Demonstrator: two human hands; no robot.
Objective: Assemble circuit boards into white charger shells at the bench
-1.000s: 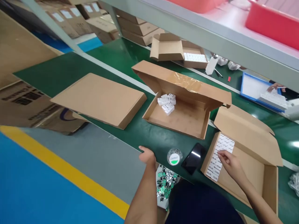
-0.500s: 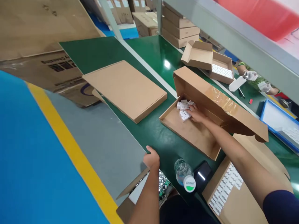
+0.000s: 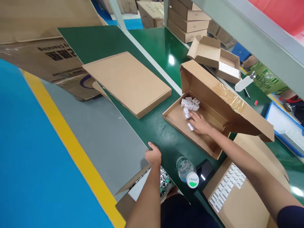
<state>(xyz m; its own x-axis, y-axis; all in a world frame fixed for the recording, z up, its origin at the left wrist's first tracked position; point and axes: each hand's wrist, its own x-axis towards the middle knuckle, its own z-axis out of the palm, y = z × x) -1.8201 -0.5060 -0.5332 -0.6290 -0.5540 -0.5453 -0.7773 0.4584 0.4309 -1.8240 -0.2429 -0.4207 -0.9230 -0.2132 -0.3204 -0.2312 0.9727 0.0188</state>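
We're on a factory floor, looking down at a long green conveyor belt (image 3: 154, 47), with a blue floor (image 3: 40, 164) and a yellow stripe (image 3: 71, 148) running along the near side and stacked cartons (image 3: 187, 22) off at the far end. A grey steel shelf (image 3: 261, 38) cuts across the top corner, carrying a red bin (image 3: 280, 12).

All eyes on the middle of the belt: an open cardboard mailer box (image 3: 201, 85), lid up, a strip of clear tape (image 3: 228, 98) across that lid. A small cluster of white pieces (image 3: 190, 104) sits in the box's far left corner. The right hand (image 3: 200, 123) is down inside, palm low, fingers spread and well open, right beside the cluster, with one stray piece (image 3: 190, 126) just off the fingertips. Nothing is clearly pinched there.

The left hand (image 3: 153, 155) is parked at the near edge of the belt, fingers curled over; can't tell if it has hold of anything.

Near that edge, a water bottle (image 3: 185, 169) lies on its side just beside a black phone (image 3: 205, 171). To the right, a second open box (image 3: 249, 158) shows neat rows of white parts (image 3: 228, 186). Left of centre lies a flat closed carton (image 3: 127, 83), and past the belt stands a co-worker in a green printed apron (image 3: 268, 77).
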